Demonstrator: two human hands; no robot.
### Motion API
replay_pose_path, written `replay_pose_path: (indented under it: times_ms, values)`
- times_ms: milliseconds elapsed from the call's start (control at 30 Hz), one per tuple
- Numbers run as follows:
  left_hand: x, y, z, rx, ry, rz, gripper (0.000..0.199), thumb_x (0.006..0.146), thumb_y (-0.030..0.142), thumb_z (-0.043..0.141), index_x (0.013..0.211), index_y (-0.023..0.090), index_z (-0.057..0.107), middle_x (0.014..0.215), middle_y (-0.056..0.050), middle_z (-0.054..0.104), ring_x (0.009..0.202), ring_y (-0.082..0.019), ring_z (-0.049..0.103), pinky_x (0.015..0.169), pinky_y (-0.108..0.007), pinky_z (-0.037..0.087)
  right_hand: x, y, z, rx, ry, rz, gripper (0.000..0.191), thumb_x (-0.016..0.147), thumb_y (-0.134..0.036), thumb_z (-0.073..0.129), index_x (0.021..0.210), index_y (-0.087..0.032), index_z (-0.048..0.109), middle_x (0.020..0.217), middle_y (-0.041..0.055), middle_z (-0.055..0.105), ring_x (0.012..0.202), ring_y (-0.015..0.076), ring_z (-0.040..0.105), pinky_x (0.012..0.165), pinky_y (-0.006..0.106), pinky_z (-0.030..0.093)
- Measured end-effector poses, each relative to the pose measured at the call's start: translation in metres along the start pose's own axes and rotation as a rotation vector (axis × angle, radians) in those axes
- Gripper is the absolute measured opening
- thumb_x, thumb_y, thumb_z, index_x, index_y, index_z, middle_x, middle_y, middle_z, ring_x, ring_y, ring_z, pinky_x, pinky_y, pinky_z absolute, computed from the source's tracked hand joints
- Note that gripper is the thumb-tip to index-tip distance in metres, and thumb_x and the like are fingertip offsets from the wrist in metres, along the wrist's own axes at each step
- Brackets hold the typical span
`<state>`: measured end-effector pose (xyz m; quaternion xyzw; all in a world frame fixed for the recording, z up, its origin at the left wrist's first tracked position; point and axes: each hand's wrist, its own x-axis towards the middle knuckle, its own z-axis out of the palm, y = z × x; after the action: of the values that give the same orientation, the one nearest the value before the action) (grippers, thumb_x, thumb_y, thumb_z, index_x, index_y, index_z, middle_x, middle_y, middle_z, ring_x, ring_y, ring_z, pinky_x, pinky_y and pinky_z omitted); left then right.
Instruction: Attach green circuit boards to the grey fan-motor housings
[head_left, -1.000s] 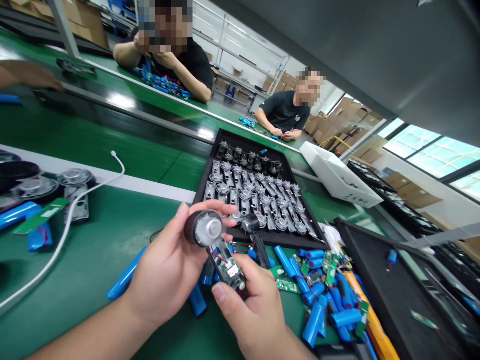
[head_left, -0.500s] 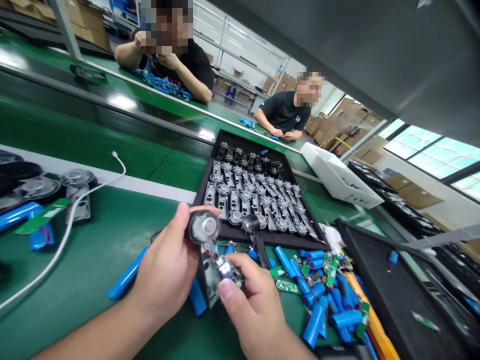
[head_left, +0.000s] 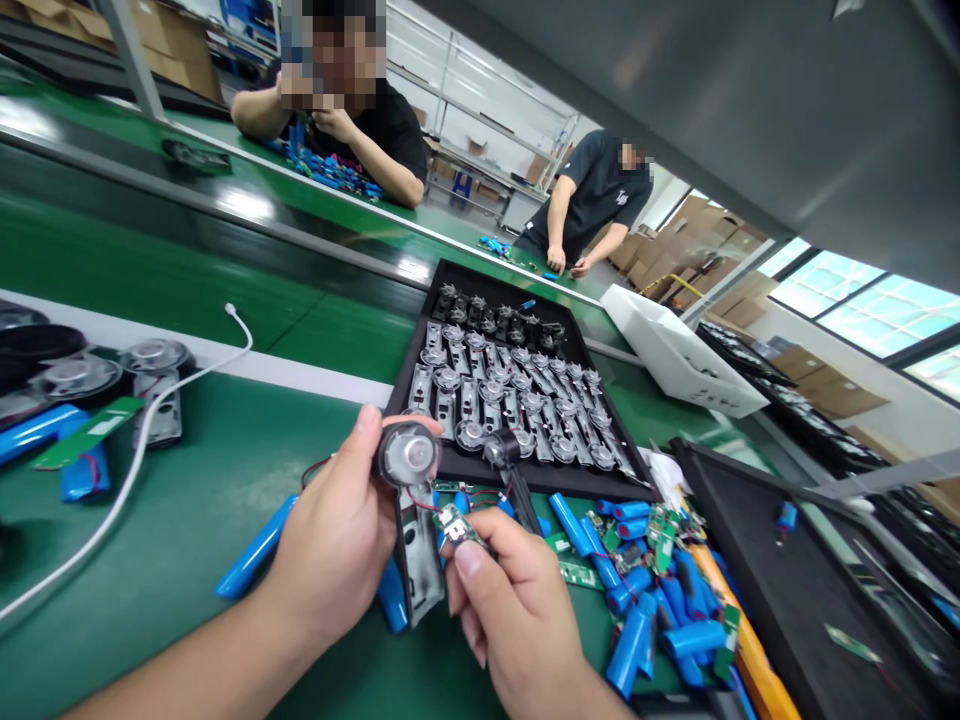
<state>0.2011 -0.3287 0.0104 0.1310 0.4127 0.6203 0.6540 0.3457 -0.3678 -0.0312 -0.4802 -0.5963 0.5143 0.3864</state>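
My left hand is closed around a grey plastic housing with a round fan-like part at its top. Between the thumb and fingers of my right hand is a small green circuit board, held just right of the housing. A thin red wire runs from the round part to the board. Behind my hands, a black tray holds rows of similar housings. Blue cylindrical cells with green boards lie in a pile to the right of my right hand.
A white cable curves over the green bench at left, near loose housings and blue cells. A white bin stands behind the tray. Another black tray is at right. Two people sit or stand across the line.
My right hand has shifted slightly right and tilted the board, which now shows more of its face, apart from the housing. The farther person across has risen and leans over.
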Motion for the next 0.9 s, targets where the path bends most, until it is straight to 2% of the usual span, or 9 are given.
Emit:
replay_pose_path:
  times_ms: [367, 567, 767, 900]
  values:
    - [-0.0007, 0.0013, 0.0028, -0.002, 0.016, -0.010, 0.045, 0.099, 0.041, 0.046, 0.079, 0.016, 0.077, 0.059, -0.006, 0.066, 0.049, -0.015, 0.057, 0.045, -0.022, 0.050, 0.0035, -0.0099, 0.0026, 0.155, -0.026, 0.084, 0.051, 0.092, -0.064, 0.051, 0.069, -0.018, 0.055, 0.048, -0.0066, 0.044, 0.038, 0.0053, 0.035, 0.032, 0.013, 0.025]
    - [-0.0007, -0.0008, 0.0012, 0.005, -0.001, -0.009, 0.043, 0.097, 0.045, 0.049, 0.082, 0.016, 0.077, 0.059, -0.004, 0.066, 0.049, -0.015, 0.057, 0.045, -0.022, 0.051, 0.0031, -0.0076, 0.0024, 0.160, -0.025, 0.077, 0.053, 0.092, -0.066, 0.052, 0.068, -0.018, 0.055, 0.048, -0.0069, 0.044, 0.038, 0.0046, 0.034, 0.033, 0.013, 0.025]
    - [-0.0018, -0.0012, 0.0013, 0.013, -0.001, -0.020, 0.045, 0.099, 0.043, 0.046, 0.083, 0.016, 0.077, 0.059, -0.004, 0.066, 0.050, -0.015, 0.056, 0.045, -0.021, 0.050, 0.0041, -0.0077, 0.0022, 0.169, -0.024, 0.069, 0.055, 0.091, -0.068, 0.052, 0.069, -0.018, 0.055, 0.049, -0.0070, 0.044, 0.038, 0.0049, 0.035, 0.033, 0.013, 0.026]
    - [-0.0043, -0.0001, 0.0019, 0.008, 0.007, -0.016, 0.041, 0.097, 0.043, 0.050, 0.081, 0.015, 0.077, 0.059, -0.005, 0.066, 0.050, -0.015, 0.057, 0.046, -0.022, 0.050, 0.0041, -0.0097, 0.0028, 0.170, -0.018, 0.075, 0.055, 0.091, -0.069, 0.052, 0.068, -0.019, 0.054, 0.048, -0.0071, 0.044, 0.038, 0.0053, 0.034, 0.032, 0.014, 0.025]
